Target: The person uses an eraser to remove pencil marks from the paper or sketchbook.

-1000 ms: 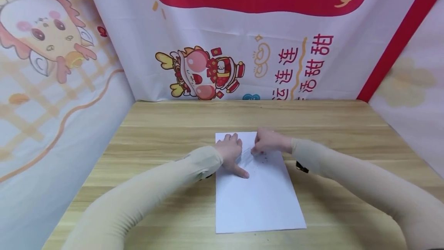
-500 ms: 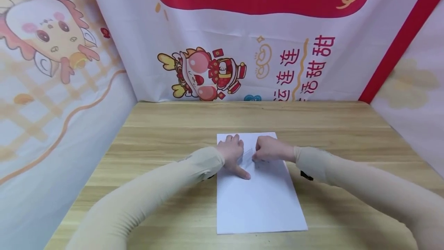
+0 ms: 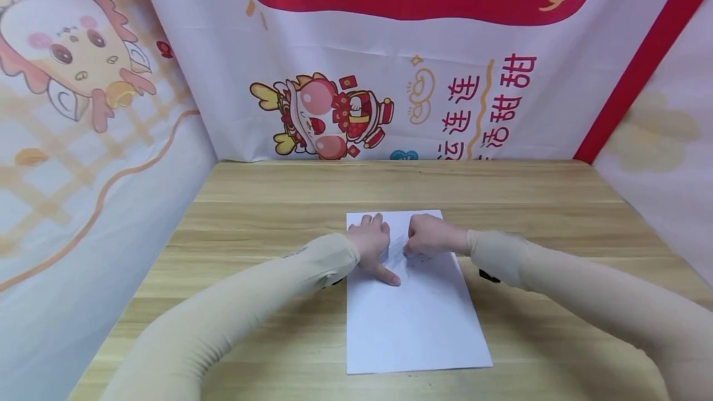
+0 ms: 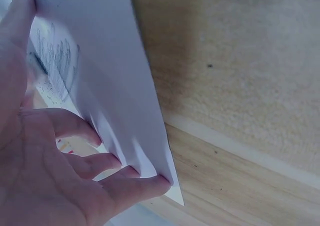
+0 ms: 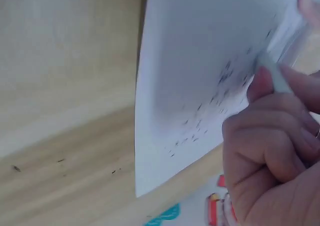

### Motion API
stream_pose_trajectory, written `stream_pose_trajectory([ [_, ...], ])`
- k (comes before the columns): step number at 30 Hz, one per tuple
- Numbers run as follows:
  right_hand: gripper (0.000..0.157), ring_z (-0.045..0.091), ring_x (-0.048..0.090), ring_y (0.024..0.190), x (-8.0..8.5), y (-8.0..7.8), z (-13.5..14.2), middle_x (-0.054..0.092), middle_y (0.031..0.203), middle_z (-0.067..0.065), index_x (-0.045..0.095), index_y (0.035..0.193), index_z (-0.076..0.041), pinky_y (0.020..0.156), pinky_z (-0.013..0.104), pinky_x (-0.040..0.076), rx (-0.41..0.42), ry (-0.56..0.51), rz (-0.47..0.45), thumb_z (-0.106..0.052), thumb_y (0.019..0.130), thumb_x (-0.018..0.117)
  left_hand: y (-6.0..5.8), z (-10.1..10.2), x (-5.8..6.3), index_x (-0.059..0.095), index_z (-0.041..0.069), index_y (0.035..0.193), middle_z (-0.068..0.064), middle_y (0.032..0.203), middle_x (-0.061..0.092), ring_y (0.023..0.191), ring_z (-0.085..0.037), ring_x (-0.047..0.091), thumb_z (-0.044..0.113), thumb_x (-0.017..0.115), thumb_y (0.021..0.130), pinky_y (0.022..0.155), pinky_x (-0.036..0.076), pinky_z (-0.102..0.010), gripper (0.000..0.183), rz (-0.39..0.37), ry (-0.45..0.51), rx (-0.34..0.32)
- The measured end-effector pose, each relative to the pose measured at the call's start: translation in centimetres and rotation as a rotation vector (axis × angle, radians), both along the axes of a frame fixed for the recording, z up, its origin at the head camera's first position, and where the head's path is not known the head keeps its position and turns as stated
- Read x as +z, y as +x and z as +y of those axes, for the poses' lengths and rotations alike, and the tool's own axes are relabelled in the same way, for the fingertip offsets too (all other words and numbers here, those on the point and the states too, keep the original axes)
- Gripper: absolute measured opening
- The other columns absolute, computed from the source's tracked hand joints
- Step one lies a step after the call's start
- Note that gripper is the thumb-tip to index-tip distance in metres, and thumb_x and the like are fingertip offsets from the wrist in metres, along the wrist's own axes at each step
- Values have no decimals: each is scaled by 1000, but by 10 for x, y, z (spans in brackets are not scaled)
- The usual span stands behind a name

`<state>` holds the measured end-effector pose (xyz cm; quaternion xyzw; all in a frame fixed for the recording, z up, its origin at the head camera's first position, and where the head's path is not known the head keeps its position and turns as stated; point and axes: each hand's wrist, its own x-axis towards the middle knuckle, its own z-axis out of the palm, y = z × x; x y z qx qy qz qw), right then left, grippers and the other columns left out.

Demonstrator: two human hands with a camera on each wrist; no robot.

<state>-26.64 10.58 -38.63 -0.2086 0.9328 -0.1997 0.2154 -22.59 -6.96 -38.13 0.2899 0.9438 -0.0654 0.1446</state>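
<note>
A white sheet of paper lies on the wooden table. My left hand rests on its upper left part, thumb and fingers spread and pressing it down. Beside that thumb, grey pencil scribble covers a patch of the sheet. My right hand pinches a small pale eraser between thumb and forefinger, its end against the paper at the scribble; the other fingers are curled in. Dark eraser crumbs are scattered over the sheet around it.
The wooden tabletop spreads around the paper, with a few stray crumbs on it. Printed cloth hangs behind the table's far edge, and more cloth hangs along the left side.
My right hand has shifted a little nearer along the scribble, uncovering the sheet's far right corner, and still pinches the eraser. My left hand and the paper hold their place.
</note>
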Motion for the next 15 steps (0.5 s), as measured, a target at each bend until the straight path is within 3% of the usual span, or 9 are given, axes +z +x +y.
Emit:
stream_pose_trajectory([
  [4,30,8,36,46,0,-18,-4,44,51,-5,55,57,-12,45,22,30,-40,-38,47,-14,83,69,-1,2,-3,33,-4,150,-26,151,27,133,-38,31,83,63,67,96,43,-52,123,7,-21,10],
  [8,32,8,34,45,1,-29,-6,43,49,-5,55,56,-10,44,22,30,-69,-53,27,-15,85,69,-2,2,-4,33,-4,150,-26,151,27,134,-39,31,84,62,67,96,43,-53,124,10,-35,11],
  [15,14,18,57,66,6,-2,5,64,72,6,67,84,-2,60,29,46,-46,-25,-73,-15,82,71,-2,3,-3,36,-5,147,-25,147,32,129,-37,35,83,64,67,91,46,-51,123,24,-18,-1],
])
